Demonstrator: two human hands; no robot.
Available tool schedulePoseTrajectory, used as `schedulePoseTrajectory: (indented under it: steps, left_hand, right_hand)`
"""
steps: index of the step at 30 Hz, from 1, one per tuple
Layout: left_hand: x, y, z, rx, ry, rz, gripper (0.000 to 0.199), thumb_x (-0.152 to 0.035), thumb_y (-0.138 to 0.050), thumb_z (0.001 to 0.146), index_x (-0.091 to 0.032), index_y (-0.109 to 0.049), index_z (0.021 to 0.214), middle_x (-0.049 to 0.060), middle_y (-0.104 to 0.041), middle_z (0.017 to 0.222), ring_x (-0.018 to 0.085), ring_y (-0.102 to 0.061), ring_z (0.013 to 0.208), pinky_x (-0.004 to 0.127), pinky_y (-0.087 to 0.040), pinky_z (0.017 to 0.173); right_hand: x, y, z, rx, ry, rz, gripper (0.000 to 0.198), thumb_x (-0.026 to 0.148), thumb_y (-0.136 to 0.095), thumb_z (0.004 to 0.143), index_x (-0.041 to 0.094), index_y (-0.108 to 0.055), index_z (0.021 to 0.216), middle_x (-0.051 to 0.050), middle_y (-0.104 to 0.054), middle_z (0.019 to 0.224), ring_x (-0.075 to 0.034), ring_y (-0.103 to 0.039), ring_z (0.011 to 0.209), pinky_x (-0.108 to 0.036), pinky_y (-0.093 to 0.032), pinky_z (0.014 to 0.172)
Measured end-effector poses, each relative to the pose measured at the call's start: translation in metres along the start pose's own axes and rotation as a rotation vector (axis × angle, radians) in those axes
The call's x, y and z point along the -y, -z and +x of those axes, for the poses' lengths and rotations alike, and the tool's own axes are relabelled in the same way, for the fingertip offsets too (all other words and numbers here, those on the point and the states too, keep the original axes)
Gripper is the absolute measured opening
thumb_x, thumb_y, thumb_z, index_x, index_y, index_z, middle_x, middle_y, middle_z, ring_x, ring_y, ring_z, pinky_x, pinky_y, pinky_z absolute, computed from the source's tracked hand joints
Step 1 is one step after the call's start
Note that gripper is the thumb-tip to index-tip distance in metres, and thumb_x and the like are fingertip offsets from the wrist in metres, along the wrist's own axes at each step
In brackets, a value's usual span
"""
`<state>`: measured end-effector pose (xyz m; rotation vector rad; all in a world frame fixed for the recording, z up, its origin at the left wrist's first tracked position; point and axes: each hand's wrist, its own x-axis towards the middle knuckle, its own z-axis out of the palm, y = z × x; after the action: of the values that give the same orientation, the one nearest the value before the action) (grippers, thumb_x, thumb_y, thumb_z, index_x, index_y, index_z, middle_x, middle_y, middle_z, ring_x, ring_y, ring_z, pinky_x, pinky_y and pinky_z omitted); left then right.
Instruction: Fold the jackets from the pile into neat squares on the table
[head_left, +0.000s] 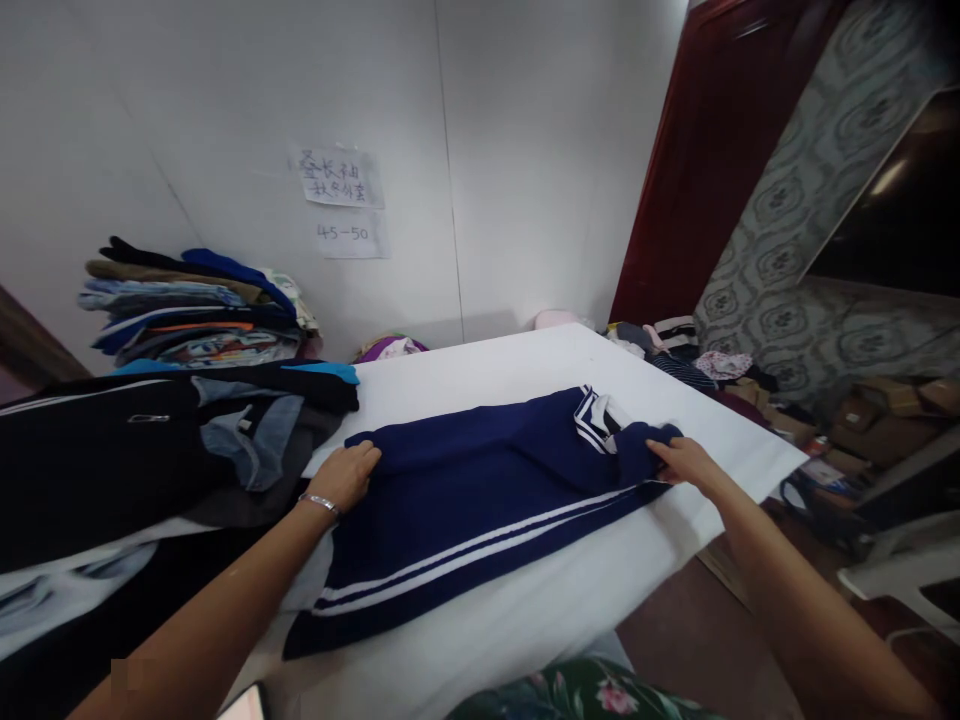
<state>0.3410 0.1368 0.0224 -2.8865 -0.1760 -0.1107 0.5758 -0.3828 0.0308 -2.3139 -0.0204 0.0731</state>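
A navy blue jacket [465, 480] with white double stripes lies spread on the white table. Its striped collar or cuff part [592, 425] shows at the upper right, with some white cloth inside it. My left hand [349, 475], with a silver bracelet at the wrist, pinches the garment's upper left corner. At the right end, my right hand [681, 460] grips a bunched navy part, its fingers closed around the cloth. The fingertips of both hands are partly hidden by the fabric.
Left of the jacket lies a heap of dark clothes [97, 440], with a stack of folded clothes [195, 310] behind it. More clothes [690, 360] lie beyond the table's [517, 360] right edge. A phone [244, 703] is at the bottom left; cardboard boxes [862, 430] stand at right.
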Motion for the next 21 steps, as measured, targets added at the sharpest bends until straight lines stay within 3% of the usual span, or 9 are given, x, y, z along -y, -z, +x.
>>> schedulePoseTrajectory:
  steps: [3,6,10,14,18,21]
  left_hand:
    - [0.003,-0.002,0.0,-0.019,-0.012,-0.01,0.027,-0.005,-0.046,0.072,-0.017,-0.063,0.089,0.011,-0.063,0.095,0.026,-0.059,0.092,0.039,-0.044,0.081]
    - [0.008,-0.008,0.001,-0.069,-0.007,-0.036,0.041,-0.007,-0.051,0.068,-0.018,-0.063,0.105,0.013,-0.059,0.121,0.027,-0.052,0.115,0.041,-0.041,0.094]
    - [0.01,-0.015,0.002,-0.021,0.138,-0.006,0.064,-0.009,-0.053,0.066,-0.019,-0.052,0.129,0.013,-0.044,0.142,0.028,-0.036,0.134,0.049,-0.032,0.106]
    - [0.009,-0.014,0.003,0.091,0.26,-0.052,0.07,-0.005,-0.049,0.068,-0.021,-0.046,0.136,0.012,-0.038,0.148,0.027,-0.031,0.137,0.048,-0.035,0.104]
    - [0.007,-0.01,0.001,0.098,0.243,-0.072,0.063,-0.001,-0.043,0.073,-0.022,-0.051,0.132,0.012,-0.041,0.146,0.026,-0.036,0.135,0.045,-0.04,0.101]
    - [0.003,-0.01,-0.003,0.108,0.172,-0.061,0.058,-0.001,-0.04,0.077,-0.024,-0.056,0.127,0.011,-0.046,0.143,0.026,-0.039,0.133,0.047,-0.041,0.098]
  right_hand:
    - [0.017,0.006,0.015,-0.097,0.088,-0.358,0.035,0.05,-0.062,0.076,0.019,-0.059,0.059,-0.01,-0.066,0.066,-0.027,-0.066,0.079,-0.033,-0.051,0.066]
    - [0.045,-0.004,0.036,-0.19,0.26,-0.301,0.035,0.049,-0.05,0.085,0.019,-0.067,0.082,-0.012,-0.07,0.091,-0.025,-0.064,0.094,-0.03,-0.049,0.075]
    - [0.075,-0.054,0.072,0.031,0.088,-0.135,0.046,0.045,-0.054,0.084,0.015,-0.06,0.118,-0.012,-0.068,0.107,-0.018,-0.066,0.08,-0.025,-0.051,0.064]
    - [0.081,-0.101,0.095,0.067,0.025,-0.162,0.059,0.043,-0.063,0.076,0.011,-0.056,0.125,-0.015,-0.068,0.104,-0.023,-0.066,0.082,-0.03,-0.053,0.064]
    - [0.069,-0.107,0.108,-0.042,0.047,-0.176,0.052,0.022,-0.059,0.074,0.015,-0.056,0.126,-0.014,-0.065,0.116,-0.026,-0.06,0.106,-0.031,-0.049,0.086]
    - [0.052,-0.099,0.115,-0.102,0.018,-0.191,0.054,0.018,-0.056,0.073,0.014,-0.056,0.126,-0.014,-0.066,0.113,-0.027,-0.06,0.107,-0.032,-0.047,0.09]
